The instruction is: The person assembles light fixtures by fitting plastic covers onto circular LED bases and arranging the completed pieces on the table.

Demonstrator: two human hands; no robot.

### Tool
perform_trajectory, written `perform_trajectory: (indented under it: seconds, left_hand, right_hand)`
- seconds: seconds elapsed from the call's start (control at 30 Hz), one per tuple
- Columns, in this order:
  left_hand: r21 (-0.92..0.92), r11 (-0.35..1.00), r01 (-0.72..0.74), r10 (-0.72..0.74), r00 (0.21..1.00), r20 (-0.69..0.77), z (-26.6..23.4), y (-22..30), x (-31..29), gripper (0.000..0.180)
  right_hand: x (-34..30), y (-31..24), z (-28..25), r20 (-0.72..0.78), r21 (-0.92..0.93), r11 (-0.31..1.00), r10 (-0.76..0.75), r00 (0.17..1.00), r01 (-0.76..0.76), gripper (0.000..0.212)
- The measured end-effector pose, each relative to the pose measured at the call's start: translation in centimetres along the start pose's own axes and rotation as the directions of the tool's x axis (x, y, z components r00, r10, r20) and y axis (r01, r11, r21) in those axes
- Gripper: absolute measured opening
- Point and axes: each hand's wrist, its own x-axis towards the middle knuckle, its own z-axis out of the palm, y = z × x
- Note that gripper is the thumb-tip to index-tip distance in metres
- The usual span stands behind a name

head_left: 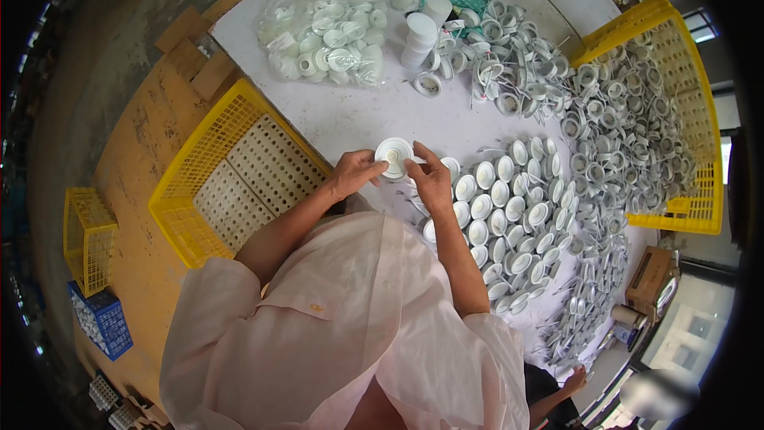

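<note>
Between my two hands is a round white lamp housing [395, 149], its open face turned up, with a small yellowish piece at its centre. My left hand [351, 174] pinches its left rim, thumb over the edge. On the opposite side my right hand [433, 181] grips it, thumb at the inner edge and index finger raised along the rim. Just right of that hand, many white round lamps [499, 194] stand in rows on the white table [334, 115], discs facing up.
A clear bag of white cups [326, 36] lies at the far left. Stacked white discs [419, 36] stand beside heaped ring housings with wires [509, 60]. A yellow crate [700, 103] spills more at right; another yellow crate [179, 191] holds perforated trays. Someone's hand [574, 381] shows at lower right.
</note>
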Motion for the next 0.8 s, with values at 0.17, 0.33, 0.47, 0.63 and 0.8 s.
perform_trajectory:
  seconds: [0.17,0.33,0.47,0.63,0.8]
  left_hand:
    - [0.075,0.995,-0.066,0.067,0.998,-0.011,0.9,0.6,0.1,0.029]
    - [0.132,0.99,-0.051,0.057,0.997,-0.047,1.4,1.3,-0.1,0.03]
    - [0.133,0.989,-0.062,0.075,0.993,-0.09,1.6,0.4,0.3,0.028]
    - [0.227,0.972,-0.055,0.091,0.984,-0.151,1.7,-1.0,1.0,0.027]
    - [0.236,0.972,0.0,0.04,0.985,-0.167,2.4,-0.2,1.2,0.026]
  right_hand:
    - [-0.1,-0.3,0.6,-0.05,-0.009,0.997,0.075,0.996,-0.076,0.035]
    - [-0.2,-0.1,0.7,-0.09,-0.013,0.999,0.043,0.995,-0.045,0.03]
    - [-0.2,-0.4,1.0,-0.127,-0.058,0.997,0.045,0.991,-0.052,0.028]
    - [-0.1,-0.3,1.3,-0.169,-0.103,0.994,0.013,0.985,-0.031,0.027]
    - [-0.4,-0.2,1.1,-0.219,-0.174,0.985,-0.036,0.975,-0.003,0.027]
